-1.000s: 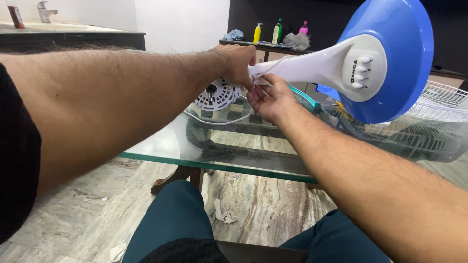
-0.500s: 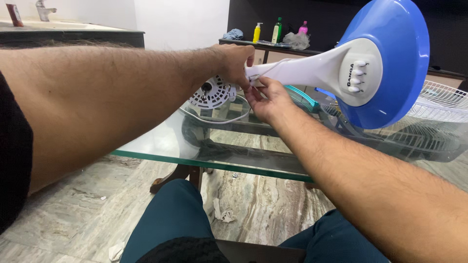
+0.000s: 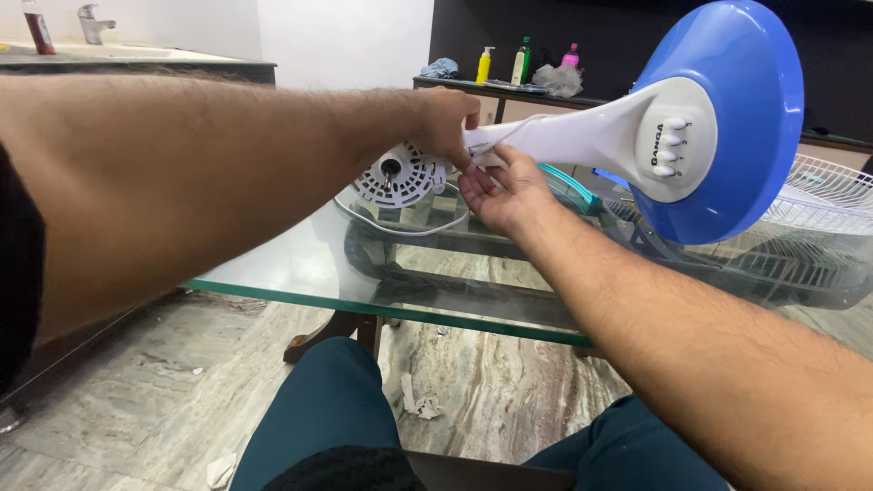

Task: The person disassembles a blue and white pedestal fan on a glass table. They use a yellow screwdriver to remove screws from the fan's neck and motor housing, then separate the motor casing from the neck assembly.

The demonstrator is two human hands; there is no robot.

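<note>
A table fan lies on its side over the glass table (image 3: 300,264). Its round blue base (image 3: 746,109) is raised at the upper right, and its white neck with several push buttons (image 3: 591,132) runs left to the white round motor housing (image 3: 400,175). My left hand (image 3: 446,118) grips the top of the neck where it meets the motor. My right hand (image 3: 500,186) cups the same joint from below, fingers curled against it.
A white wire fan guard (image 3: 818,195) lies on the table at the right. A teal fan blade (image 3: 568,186) shows behind my right hand. Bottles (image 3: 520,62) stand on a dark shelf behind. Paper scraps (image 3: 414,400) lie on the marble floor.
The fan's blue base has shifted slightly; both hands stay on the neck joint, the right fingers working under it.
</note>
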